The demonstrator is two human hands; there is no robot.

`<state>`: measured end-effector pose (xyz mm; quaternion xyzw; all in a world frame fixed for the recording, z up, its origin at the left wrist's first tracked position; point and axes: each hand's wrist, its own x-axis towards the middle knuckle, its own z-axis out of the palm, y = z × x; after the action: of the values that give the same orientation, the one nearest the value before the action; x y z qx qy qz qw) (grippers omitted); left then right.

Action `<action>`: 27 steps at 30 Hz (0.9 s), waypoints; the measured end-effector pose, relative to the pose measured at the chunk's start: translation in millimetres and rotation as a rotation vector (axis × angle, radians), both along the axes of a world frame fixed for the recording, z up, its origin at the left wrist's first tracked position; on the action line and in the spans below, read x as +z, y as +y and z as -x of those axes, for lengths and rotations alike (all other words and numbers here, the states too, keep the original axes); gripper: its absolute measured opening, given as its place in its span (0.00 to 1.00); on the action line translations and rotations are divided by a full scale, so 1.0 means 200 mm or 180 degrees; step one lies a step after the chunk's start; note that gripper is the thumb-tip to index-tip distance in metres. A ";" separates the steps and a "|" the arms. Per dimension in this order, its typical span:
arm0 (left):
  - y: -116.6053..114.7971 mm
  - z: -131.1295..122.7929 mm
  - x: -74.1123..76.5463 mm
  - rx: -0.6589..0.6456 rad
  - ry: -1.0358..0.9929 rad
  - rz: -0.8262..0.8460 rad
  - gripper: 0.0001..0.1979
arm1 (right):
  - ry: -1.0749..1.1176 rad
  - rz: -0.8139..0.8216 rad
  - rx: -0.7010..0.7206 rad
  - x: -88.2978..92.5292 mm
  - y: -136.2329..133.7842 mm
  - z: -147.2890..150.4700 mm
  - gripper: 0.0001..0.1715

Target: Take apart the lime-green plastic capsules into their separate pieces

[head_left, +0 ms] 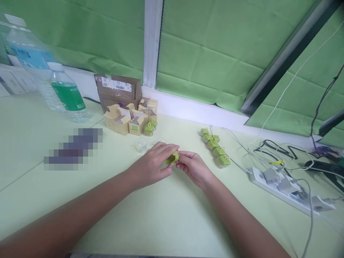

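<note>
Between thumb and fingers, my left hand (154, 163) grips a small green lid (172, 158), its hollow side partly facing me. My right hand (193, 166) is pinched at the lid's right edge; whether it holds a small part there is hidden by the fingers. Just beyond my left hand lie a clear small container (140, 144) and a second clear piece, partly covered by the hand. To the right stands a row of several small clear jars with green lids (220, 152). Two more green-lidded jars (149, 129) sit at the back, beside small boxes.
Several open tan boxes (120, 122) stand before a brown cardboard box (118, 93). Two water bottles, one with a green label (69, 96), are at back left. A power strip (282, 190) with plugs and tangled cables lies at right. A pixelated patch covers something at left.
</note>
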<state>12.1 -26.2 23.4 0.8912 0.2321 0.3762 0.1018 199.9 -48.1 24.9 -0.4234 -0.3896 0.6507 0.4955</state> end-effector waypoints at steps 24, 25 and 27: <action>-0.01 0.02 0.03 0.0265 -0.0412 0.0614 0.28 | 0.0256 -0.0002 -0.0049 -0.03 0.02 -0.01 0.15; -0.01 0.02 0.03 0.0323 -0.0498 0.0714 0.25 | 0.0280 0.0034 -0.0080 -0.03 0.02 -0.01 0.15; -0.01 0.02 0.03 0.0405 -0.0601 0.0755 0.15 | 0.0293 0.0087 -0.0117 -0.03 0.03 -0.01 0.14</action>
<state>7.7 -27.6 30.0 0.8170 0.3204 0.4340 0.2036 201.6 -42.7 19.8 -0.4069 -0.3496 0.6655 0.5189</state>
